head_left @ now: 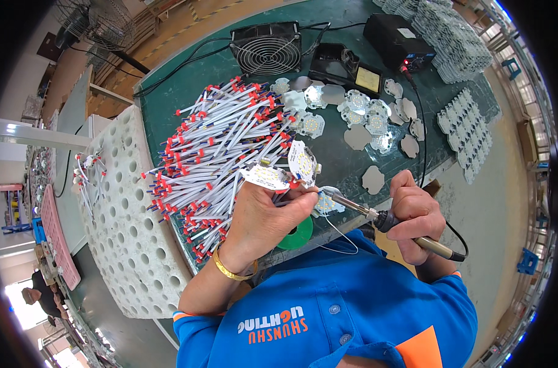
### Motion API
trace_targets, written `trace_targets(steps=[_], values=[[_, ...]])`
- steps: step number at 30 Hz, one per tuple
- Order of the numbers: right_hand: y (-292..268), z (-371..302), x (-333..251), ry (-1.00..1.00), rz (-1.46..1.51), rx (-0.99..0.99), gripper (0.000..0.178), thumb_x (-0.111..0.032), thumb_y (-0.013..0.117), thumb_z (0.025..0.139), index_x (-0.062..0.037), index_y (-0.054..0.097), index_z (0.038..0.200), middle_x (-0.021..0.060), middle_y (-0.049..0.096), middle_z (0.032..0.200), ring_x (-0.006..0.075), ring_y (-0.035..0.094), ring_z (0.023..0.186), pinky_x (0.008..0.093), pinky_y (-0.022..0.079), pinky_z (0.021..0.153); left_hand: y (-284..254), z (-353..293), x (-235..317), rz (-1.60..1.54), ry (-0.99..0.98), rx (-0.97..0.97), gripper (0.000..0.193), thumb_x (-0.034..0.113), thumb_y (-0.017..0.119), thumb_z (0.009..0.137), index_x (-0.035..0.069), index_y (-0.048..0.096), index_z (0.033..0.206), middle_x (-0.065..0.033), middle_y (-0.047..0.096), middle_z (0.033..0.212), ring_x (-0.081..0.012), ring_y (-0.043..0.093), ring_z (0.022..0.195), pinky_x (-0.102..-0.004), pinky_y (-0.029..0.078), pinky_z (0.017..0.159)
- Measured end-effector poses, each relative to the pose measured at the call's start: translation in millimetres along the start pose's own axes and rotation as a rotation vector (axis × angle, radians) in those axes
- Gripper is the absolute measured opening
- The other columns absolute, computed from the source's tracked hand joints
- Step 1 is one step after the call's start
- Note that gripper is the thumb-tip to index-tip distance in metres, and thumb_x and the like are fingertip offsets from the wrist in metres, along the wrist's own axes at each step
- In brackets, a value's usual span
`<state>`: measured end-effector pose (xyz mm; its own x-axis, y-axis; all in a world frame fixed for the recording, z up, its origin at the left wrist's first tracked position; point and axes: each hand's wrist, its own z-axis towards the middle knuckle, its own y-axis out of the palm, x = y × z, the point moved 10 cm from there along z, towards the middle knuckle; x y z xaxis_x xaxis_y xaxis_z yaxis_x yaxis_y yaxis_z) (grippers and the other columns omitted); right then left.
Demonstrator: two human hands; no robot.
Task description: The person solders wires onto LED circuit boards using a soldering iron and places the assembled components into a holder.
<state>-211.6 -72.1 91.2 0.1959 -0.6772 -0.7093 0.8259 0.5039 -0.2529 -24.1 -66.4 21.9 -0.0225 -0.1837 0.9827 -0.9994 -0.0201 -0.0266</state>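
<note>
My right hand (417,214) is wrapped round a soldering iron (435,246), whose metal tip points left toward my left fingertips. My left hand (269,214) is closed, with a white LED board (266,176) and a second LED board (303,162) standing out above its fingers. Thumb and forefinger pinch close to the iron's tip; what lies between them is partly hidden. Just under the tip, at the table's edge, is another LED board (329,204). Thin solder wire (346,236) loops below it, and a green spool (298,236) sits beneath my left hand.
White wires with red ends (223,141) lie heaped beside my left hand. Loose round boards (355,138) are spread beyond. Further back stand a fan (269,49), an iron stand with yellow sponge (368,80) and a black soldering station (401,40). A holed foam board (125,214) is left.
</note>
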Motion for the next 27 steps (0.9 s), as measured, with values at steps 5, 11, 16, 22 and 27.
trace_targets(steps=[5,11,16,22,27], values=[[2,3,-1,-0.005,-0.013,-0.002,0.021,0.003,0.052,0.063,-0.0111,0.062,0.074,-0.0021,0.036,0.054,0.0154,0.034,0.047,0.0331,0.032,0.060,-1,-1,-2,0.003,-0.005,0.008,0.014,0.008,0.065,0.076,-0.001,0.064,0.087,-0.0010,0.064,0.076,-0.0044,0.055,0.069,-0.0208,0.046,0.063],[4,3,-1,-0.015,-0.050,0.006,0.021,0.002,0.052,0.065,-0.0133,0.063,0.075,-0.0028,0.037,0.054,0.0147,0.035,0.046,0.0326,0.032,0.059,-1,0,2,0.011,0.012,0.018,0.013,0.007,0.065,0.076,-0.001,0.064,0.086,-0.0005,0.063,0.074,-0.0042,0.055,0.068,-0.0205,0.045,0.063],[9,3,-7,-0.078,-0.151,-0.051,0.023,0.001,0.054,0.060,-0.0133,0.062,0.075,-0.0024,0.038,0.054,0.0148,0.036,0.046,0.0324,0.032,0.059,-1,1,-5,-0.057,-0.014,0.032,0.012,0.006,0.065,0.075,0.000,0.063,0.085,0.0011,0.061,0.071,-0.0032,0.051,0.063,-0.0204,0.042,0.058],[21,0,-11,-0.160,-0.302,-0.137,0.022,-0.002,0.054,0.055,-0.0117,0.061,0.074,-0.0024,0.040,0.054,0.0149,0.036,0.045,0.0330,0.033,0.059,-4,3,-19,-0.060,-0.066,0.042,0.009,0.009,0.065,0.076,0.001,0.063,0.078,0.0026,0.059,0.068,-0.0025,0.047,0.059,-0.0206,0.038,0.052],[-3,3,-10,-0.124,-0.204,0.013,0.017,-0.001,0.055,0.063,-0.0083,0.060,0.077,0.0013,0.041,0.057,0.0164,0.037,0.046,0.0338,0.033,0.057,-4,2,-22,-0.121,-0.162,0.051,0.012,0.012,0.066,0.076,0.001,0.065,0.075,0.0036,0.057,0.065,-0.0020,0.047,0.058,-0.0202,0.037,0.051]])
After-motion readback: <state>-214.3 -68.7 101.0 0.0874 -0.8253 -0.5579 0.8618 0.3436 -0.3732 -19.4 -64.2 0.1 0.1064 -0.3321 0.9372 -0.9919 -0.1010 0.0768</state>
